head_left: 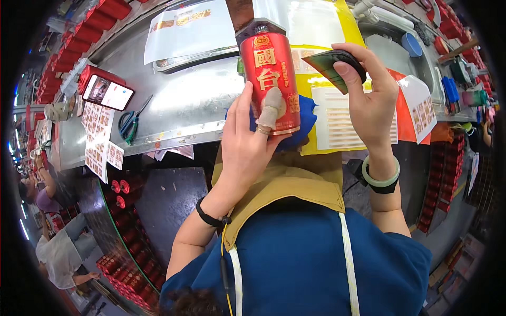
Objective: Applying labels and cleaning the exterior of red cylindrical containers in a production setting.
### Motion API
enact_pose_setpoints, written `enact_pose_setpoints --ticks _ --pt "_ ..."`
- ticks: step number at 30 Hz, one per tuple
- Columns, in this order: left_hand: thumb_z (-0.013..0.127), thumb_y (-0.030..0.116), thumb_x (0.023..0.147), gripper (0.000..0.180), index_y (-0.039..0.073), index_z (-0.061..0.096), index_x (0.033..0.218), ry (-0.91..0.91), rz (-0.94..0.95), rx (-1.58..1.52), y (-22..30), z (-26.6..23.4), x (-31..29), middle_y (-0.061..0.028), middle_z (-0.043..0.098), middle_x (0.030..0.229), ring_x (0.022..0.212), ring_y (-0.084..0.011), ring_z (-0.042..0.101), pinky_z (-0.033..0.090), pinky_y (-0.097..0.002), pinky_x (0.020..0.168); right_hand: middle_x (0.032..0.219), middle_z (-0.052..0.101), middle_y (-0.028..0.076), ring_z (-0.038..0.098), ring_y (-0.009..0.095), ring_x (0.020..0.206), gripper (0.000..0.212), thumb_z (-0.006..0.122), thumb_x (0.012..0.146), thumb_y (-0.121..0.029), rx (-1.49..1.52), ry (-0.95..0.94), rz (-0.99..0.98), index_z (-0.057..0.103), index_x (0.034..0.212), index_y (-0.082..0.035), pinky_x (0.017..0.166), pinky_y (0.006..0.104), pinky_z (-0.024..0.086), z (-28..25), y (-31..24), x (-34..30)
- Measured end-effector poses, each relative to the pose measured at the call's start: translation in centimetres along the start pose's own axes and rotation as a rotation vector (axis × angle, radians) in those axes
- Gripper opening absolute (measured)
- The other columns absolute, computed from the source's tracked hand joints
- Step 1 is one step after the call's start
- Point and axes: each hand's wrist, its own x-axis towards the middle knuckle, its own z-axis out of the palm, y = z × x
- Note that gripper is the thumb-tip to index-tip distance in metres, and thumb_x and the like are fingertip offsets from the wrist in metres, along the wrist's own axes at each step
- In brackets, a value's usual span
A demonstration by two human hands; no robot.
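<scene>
My left hand (246, 150) grips a red bottle (283, 87) with raised gold lettering near its lower end. A pale fabric finger cover (270, 111) on one finger presses against the bottle's front. The bottle leans over a blue cloth (307, 113) at the table's front edge, its dark neck pointing away from me. To the right of the bottle, my right hand (373, 102) pinches a thin dark-green scraper-like piece (329, 66) with a rounded black edge. It is held apart from the bottle, above a white sheet of gold strips (337, 118).
On the metal table (203, 95) at left lie scissors (132, 124), a lit phone (107, 92) and gold label sheets (96, 138). A yellow sheet (305, 142) lies at right, beside an orange one (407, 113). Red bottles stand below at left. Another person (60, 258) works at far left.
</scene>
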Motion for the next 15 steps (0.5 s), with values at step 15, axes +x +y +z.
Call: enact_pose_setpoints --ticks 15 --pt "0.092 0.014 0.068 0.091 0.002 0.053 0.15 0.149 -0.078 -0.101 -0.5 1.0 -0.9 -0.0277 0.055 0.147 0.124 -0.044 0.061 0.053 -0.0481 0.1 0.093 0.076 0.002 0.065 0.023 0.083 0.024 0.074 0.081 0.001 -0.092 -0.114 -0.321 0.078 0.101 -0.012 0.08 0.035 0.05 1.9 0.3 -0.1"
